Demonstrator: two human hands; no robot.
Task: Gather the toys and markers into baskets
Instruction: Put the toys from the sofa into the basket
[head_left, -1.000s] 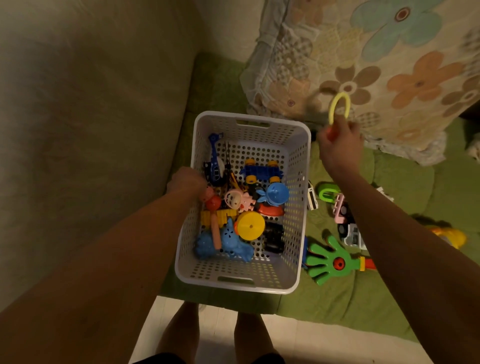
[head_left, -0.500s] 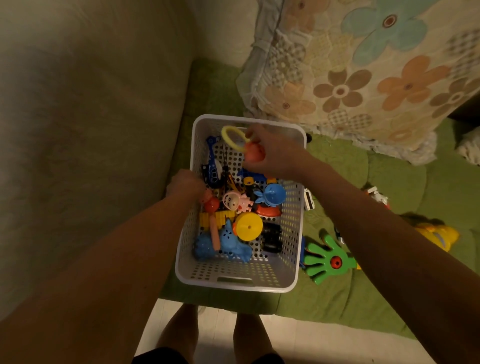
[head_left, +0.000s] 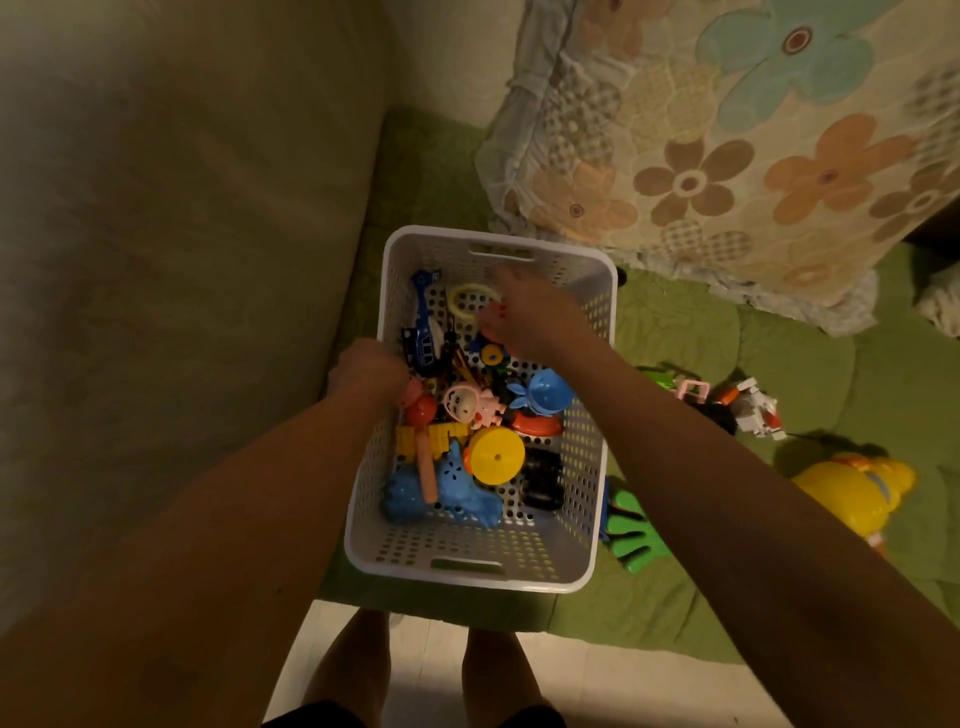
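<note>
On a green quilted cover (head_left: 810, 358), a white perforated basket (head_left: 584, 467) is set, with a beige cushion (head_left: 182, 208) along its left side and a flowered pillow (head_left: 727, 156) beyond its far right corner. The basket's left rim is gripped by the left hand (head_left: 370, 370), whose fingers are curled over the edge.

The right hand (head_left: 527, 322) is held over the far half of the basket, seen from the back and blurred. A yellow ring toy (head_left: 469, 301) is seen just beside its thumb, inside the basket near the far wall, with a red part at the fingers. Whether the ring is gripped or let go cannot be told.

Many toys are heaped in the basket: a blue helicopter (head_left: 423, 338), a pink figure (head_left: 474, 405), a blue cup-shaped piece (head_left: 543, 391), a yellow disc (head_left: 496, 454), a blue animal (head_left: 460, 491) and 2 black wheels (head_left: 543, 480).

Outside the basket, to its right on the cover, a green hand-shaped toy (head_left: 631, 540), a pink piece (head_left: 693, 389), a white and orange toy (head_left: 756, 410) and a large yellow toy (head_left: 857, 493) are scattered.
</note>
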